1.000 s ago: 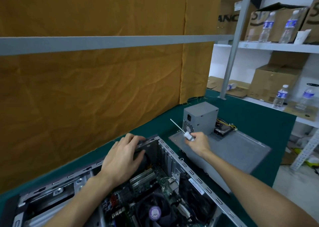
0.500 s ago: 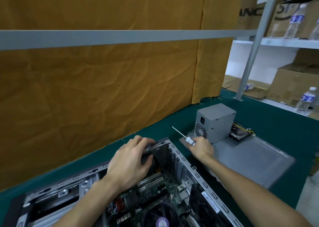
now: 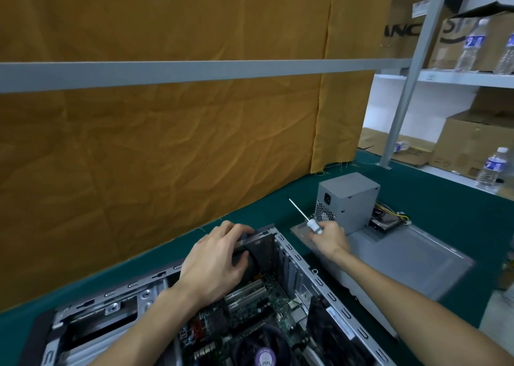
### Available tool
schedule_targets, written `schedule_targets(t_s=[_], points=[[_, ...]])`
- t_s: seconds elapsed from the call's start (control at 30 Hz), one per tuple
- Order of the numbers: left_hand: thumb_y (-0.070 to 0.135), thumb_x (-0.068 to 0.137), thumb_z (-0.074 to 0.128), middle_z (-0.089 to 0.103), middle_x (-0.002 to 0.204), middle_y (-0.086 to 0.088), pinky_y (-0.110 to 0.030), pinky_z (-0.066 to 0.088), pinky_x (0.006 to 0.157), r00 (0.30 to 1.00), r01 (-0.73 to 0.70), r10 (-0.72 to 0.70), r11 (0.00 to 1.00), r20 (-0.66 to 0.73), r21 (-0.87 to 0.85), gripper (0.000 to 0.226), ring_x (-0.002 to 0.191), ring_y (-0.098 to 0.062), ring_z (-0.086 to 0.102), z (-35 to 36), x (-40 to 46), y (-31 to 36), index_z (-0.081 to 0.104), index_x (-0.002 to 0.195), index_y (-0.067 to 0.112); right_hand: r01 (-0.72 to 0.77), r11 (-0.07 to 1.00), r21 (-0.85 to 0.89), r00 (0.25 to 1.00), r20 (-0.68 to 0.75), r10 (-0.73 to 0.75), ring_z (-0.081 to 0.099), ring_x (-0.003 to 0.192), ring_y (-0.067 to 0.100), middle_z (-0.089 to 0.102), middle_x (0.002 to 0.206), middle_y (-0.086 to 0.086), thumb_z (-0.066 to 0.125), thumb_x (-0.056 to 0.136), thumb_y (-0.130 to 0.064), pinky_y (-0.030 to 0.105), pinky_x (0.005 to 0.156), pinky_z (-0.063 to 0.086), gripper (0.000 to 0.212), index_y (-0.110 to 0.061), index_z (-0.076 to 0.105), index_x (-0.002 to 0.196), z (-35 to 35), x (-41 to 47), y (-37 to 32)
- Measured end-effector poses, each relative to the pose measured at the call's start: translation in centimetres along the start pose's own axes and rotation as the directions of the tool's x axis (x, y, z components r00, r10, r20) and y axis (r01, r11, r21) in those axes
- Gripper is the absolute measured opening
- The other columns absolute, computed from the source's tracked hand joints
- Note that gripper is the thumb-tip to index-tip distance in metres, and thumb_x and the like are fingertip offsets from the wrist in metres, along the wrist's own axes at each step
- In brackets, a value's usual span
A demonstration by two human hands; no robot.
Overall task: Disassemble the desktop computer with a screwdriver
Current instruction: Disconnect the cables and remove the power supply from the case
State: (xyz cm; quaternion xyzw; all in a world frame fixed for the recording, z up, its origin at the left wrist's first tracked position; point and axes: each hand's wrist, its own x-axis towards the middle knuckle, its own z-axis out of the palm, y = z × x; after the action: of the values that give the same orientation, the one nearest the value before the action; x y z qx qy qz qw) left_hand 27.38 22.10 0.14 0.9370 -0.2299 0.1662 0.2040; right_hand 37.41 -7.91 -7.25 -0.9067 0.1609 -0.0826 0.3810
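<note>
On the green cloth-covered bench (image 3: 434,199) we find the open grey steel desktop computer case (image 3: 314,279) lying on its side, the removed grey panel (image 3: 411,257) and boxy grey power supply (image 3: 347,199) just beyond it. Our left hand (image 3: 214,265) curls round the black rear fan (image 3: 250,257) in the case corner; if still fastened or cabled, we judge that pulling could strain its lead. Our right hand (image 3: 329,237), apart from the left, grips the white-handled screwdriver (image 3: 306,217), tip raised, which could slip.

A green-covered table (image 3: 250,221) bears the open computer case (image 3: 319,285) and a grey side panel (image 3: 417,260).
</note>
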Motion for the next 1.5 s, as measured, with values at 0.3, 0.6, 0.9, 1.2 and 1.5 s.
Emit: schedule_targets(t_s=[0.3,0.6,0.9,1.2,1.5], points=[[0.033,0.106,0.041,0.06,0.121,0.008,-0.036,0.049,0.064,0.999,-0.021,0.019,0.998,0.034,0.058,0.028,0.097,-0.018,0.065,-0.1,0.3,0.2,0.038,0.132,0.042,0.046,0.961,0.273,0.933,0.331,-0.139,0.055,0.049,0.015,0.057,0.061,-0.001,0.075,0.073,-0.066,0.025,0.047,0.045,0.053,-0.016,0.056,0.071,-8.1,-12.8,-5.6],[0.055,0.105,0.031,0.071,0.102,-0.004,-0.038,0.046,0.067,0.964,0.183,-0.213,0.965,0.156,0.186,0.04,0.091,-0.032,0.068,-2.4,-0.6,-0.8,0.055,0.107,0.023,0.369,0.76,-0.536,0.913,0.053,-0.405,0.063,0.077,0.028,0.054,0.074,-0.003,0.066,0.09,-0.031,0.032,0.058,0.036,0.017,-0.022,0.053,0.084,-7.5,-19.1,-8.1],[0.053,0.106,0.033,0.07,0.093,-0.006,-0.042,0.056,0.076,0.948,0.252,-0.293,0.93,0.124,0.268,0.045,0.085,-0.032,0.068,-5.2,-2.7,-0.6,0.059,0.097,0.017,0.449,0.814,-0.37,0.893,0.204,-0.4,0.057,0.063,0.021,0.059,0.073,0.002,0.073,0.088,-0.031,0.035,0.053,0.04,0.031,-0.021,0.046,0.076,-7.2,-17.7,-9.8],[0.05,0.104,0.041,0.068,0.081,-0.007,-0.039,0.053,0.064,0.946,0.284,-0.304,0.945,0.113,0.165,0.041,0.076,-0.032,0.067,-7.0,-6.8,-4.0,0.054,0.085,0.016,0.552,0.719,-0.423,0.833,0.24,-0.498,0.057,0.067,0.016,0.058,0.078,-0.004,0.07,0.088,-0.057,0.035,0.056,0.047,0.042,-0.023,0.046,0.092,-5.5,-17.7,-12.2],[0.04,0.107,0.041,0.064,0.079,-0.01,-0.036,0.044,0.06,0.952,0.275,-0.287,0.955,0.108,0.114,0.039,0.075,-0.035,0.065,-6.4,-7.3,-3.8,0.047,0.078,0.015,0.648,0.646,-0.404,0.744,0.154,-0.65,0.051,0.065,0.015,0.047,0.069,-0.014,0.063,0.095,-0.052,0.031,0.065,0.035,0.034,-0.026,0.043,0.087,-5.2,-17.9,-10.2]])
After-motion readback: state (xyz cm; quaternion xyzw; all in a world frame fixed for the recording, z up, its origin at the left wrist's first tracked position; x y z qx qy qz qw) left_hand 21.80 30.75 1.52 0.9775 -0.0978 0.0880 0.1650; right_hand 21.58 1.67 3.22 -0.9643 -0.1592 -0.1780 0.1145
